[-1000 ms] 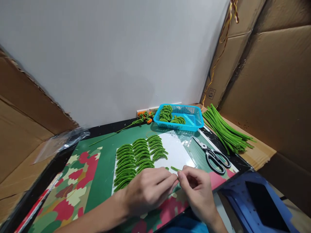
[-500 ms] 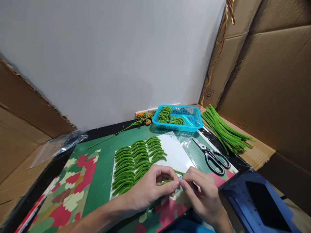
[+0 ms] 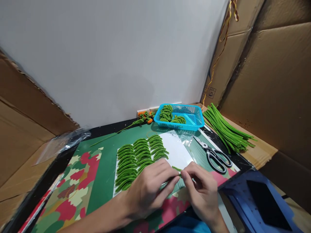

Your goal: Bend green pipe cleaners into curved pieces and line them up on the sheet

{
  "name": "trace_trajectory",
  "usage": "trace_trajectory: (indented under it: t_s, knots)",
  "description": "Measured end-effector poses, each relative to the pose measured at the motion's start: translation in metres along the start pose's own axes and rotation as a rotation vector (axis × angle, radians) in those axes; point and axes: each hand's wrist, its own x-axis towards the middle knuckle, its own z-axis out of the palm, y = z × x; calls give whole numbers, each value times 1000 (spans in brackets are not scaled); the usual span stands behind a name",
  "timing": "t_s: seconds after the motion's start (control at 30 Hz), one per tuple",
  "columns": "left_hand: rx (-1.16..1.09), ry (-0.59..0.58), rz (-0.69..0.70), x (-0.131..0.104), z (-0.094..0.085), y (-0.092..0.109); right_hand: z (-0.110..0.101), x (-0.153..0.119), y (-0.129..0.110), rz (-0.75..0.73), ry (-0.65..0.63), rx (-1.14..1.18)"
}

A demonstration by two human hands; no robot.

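Observation:
My left hand (image 3: pixel 155 184) and my right hand (image 3: pixel 201 186) meet over the near edge of the mat, fingers pinched together. Between their fingertips is a short green pipe cleaner (image 3: pixel 176 168); one end sticks out beyond the fingers, and the rest is mostly covered. Just left of and behind my hands, a white sheet (image 3: pixel 171 145) bears rows of curved green pipe cleaner pieces (image 3: pixel 126 165) in three columns. My left hand hides the lower part of these columns.
Black-handled scissors (image 3: pixel 215 157) lie to the right. Behind them is a bundle of long green pipe cleaners (image 3: pixel 225 131). A blue basket (image 3: pixel 194 124) at the back holds more curved pieces. An orange-and-green pipe cleaner sprig (image 3: pixel 138 122) lies left of it. Cardboard (image 3: pixel 274 81) walls the right side.
My left hand has rolled over so that its back faces up more, its fingers now pinching close to my right fingertips. The view has shifted slightly; the surrounding things stay put.

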Motion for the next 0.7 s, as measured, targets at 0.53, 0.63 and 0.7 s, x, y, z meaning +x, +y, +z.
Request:
trace_trajectory:
  t_s: [0.53, 0.63, 0.7]
  knots:
    - [-102, -114, -90, -8, 8, 6, -9, 3, -4, -98, -106, -53]
    - [35, -92, -1, -9, 10, 6, -9, 4, -5, -3, -76, -55]
    - [-92, -120, -174, -6, 9, 9, -11, 5, -3, -47, -49, -87]
